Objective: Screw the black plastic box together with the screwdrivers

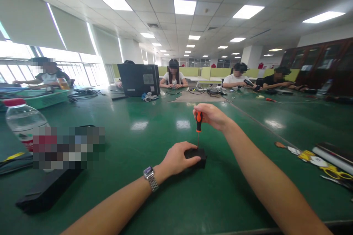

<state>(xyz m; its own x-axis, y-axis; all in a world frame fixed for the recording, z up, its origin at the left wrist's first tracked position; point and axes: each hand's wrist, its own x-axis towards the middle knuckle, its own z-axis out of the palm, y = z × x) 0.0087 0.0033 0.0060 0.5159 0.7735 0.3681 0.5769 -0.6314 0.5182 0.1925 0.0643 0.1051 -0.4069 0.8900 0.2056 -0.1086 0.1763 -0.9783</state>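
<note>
A small black box-shaped device lies on the green table, and my left hand is closed around it, thumb on the near side and fingers on the far side. Above it my right hand grips the orange and black handle of a screwdriver. The screwdriver stands upright, its thin shaft running down to the top of the device. Whether the tip sits in a screw is too small to tell. A metal-band watch is on my left wrist.
A water bottle and a long black object stand to the left. Yellow-handled scissors lie among tools at right. Farther back are a black computer case, a green basket and another screwdriver. Several people sit around the table.
</note>
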